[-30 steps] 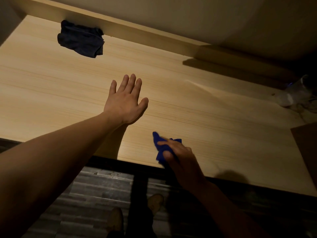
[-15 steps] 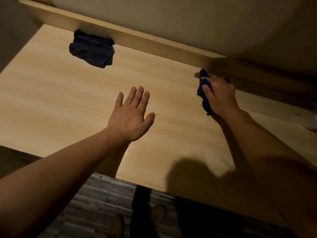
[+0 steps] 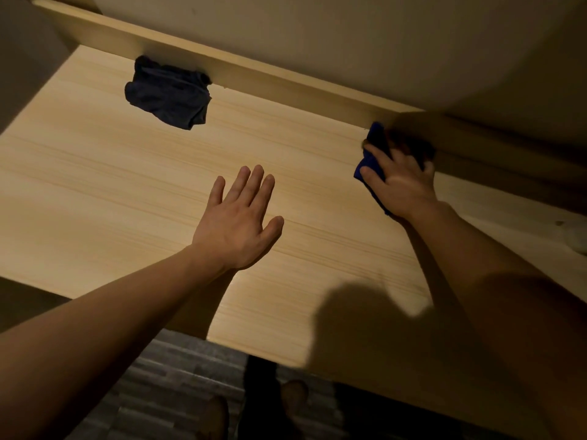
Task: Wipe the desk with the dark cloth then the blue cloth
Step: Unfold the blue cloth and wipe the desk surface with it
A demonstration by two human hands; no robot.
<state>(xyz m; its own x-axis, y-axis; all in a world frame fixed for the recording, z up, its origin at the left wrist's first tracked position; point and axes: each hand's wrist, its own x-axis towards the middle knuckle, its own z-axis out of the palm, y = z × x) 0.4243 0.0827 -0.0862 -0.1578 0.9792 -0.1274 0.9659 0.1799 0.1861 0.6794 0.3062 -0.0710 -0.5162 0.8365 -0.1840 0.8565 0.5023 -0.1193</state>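
Observation:
The light wooden desk (image 3: 111, 192) fills the view. A crumpled dark cloth (image 3: 168, 92) lies at the back left, against the raised back rail. My right hand (image 3: 401, 182) presses the blue cloth (image 3: 370, 165) onto the desk at the back right, close to the rail; most of the cloth is hidden under my palm and fingers. My left hand (image 3: 236, 223) rests flat on the middle of the desk, fingers spread, holding nothing.
A wooden back rail (image 3: 286, 81) runs along the wall. A pale object (image 3: 576, 238) sits at the far right edge, barely in view. My feet (image 3: 293, 395) and a grey striped floor (image 3: 165, 385) show below the desk's front edge.
My right hand has swept the blue cloth from the desk's front edge to the back, near the rail. My left hand has stayed flat in the middle.

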